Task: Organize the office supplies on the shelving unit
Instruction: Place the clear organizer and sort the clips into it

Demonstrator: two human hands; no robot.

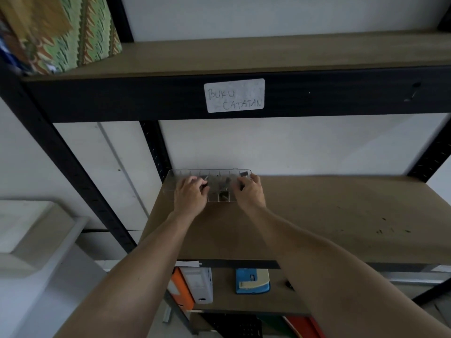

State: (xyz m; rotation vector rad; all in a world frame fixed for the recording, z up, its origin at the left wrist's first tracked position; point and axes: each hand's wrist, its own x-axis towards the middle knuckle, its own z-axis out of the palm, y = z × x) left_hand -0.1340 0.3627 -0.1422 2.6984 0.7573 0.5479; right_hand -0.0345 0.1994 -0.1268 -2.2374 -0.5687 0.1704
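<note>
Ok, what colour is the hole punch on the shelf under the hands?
Blue with a cream top, the hole punch shows in the head view, on the lower shelf.

- Clear plastic compartment box [211,184]: flat, with small dark items in its cells, lying at the back left of the middle shelf [317,215], against the wall.
- Shelf: brown board on black frame.

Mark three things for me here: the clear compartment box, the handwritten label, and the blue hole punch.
clear compartment box [218,195]: head view, front compartments between the two hands.
handwritten label [234,95]: head view, middle of the white sticker.
blue hole punch [252,281]: head view, its top, on the lower shelf.
</note>
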